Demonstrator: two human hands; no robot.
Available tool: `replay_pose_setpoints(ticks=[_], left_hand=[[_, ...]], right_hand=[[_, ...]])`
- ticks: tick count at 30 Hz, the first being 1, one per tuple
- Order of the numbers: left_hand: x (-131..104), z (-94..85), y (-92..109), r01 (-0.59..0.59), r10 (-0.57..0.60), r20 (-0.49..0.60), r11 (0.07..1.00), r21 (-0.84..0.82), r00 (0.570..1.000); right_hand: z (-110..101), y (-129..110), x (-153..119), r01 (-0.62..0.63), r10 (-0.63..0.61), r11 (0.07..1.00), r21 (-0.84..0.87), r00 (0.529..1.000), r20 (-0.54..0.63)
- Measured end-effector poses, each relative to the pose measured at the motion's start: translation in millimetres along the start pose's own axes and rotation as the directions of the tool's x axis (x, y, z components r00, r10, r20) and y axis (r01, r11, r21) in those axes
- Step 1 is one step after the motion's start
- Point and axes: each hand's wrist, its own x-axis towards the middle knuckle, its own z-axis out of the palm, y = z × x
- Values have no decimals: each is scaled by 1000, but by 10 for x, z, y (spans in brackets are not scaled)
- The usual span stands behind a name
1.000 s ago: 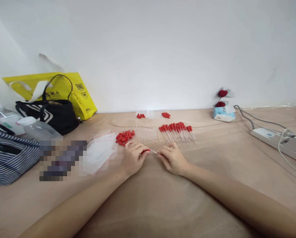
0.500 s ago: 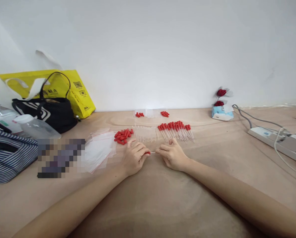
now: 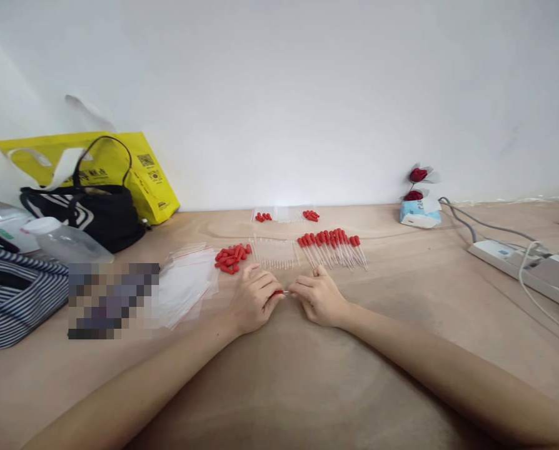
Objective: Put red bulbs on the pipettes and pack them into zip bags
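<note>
Two bare hands meet low over the tabletop (image 3: 284, 387), and between them we see one small red bulb (image 3: 277, 292) with a thin pale stem (image 3: 286, 292) at its end. Our left hand (image 3: 252, 303) is nearly closed, thumb and fingers pinching the bulb; our right hand (image 3: 321, 299) is curled just as tightly, its fingertips closed on the stem. Only a short bit shows between the grips, probably because holding so near the join stops so slender a piece from bending. Our forearms lie low, which likely steadies both pinches.

Just beyond our left fingers sits a heap of loose red bulbs (image 3: 230, 258), smooth, rounded and rubbery-looking. Bare stems (image 3: 274, 253) lie side by side next to it, glassy or clear plastic, we cannot tell which. Red-topped stems (image 3: 333, 240) fan out beyond our right hand, heads away from us; we judge this keeps each kind separate and within reach. To the left, flat clear bags (image 3: 188, 287) overlap, filmy and edged with red lines. Near the wall, two small red clusters (image 3: 263, 217) rest by more clear plastic.
</note>
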Motion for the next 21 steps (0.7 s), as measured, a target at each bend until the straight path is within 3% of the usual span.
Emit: replay_pose_setpoints(ticks=[10,13,17,21], left_hand=[[13,6,-35,102,-101,43,995,-19,994],[22,12,-57,127,-128,-14,991,-28,992],[26,45,-112,258,-260,-142,966,-33,955],[21,74,-130,315,-319,-131,948,-53,939]], right_hand=[[-103,-11,-22,-23,28,994,-105,999,38],[-103,0,-51,-33,41,990,-135,997,58],[-44,119,-11,-233,234,960,-154,972,-14],[26,320,180,-518,507,843,-146,855,-109]])
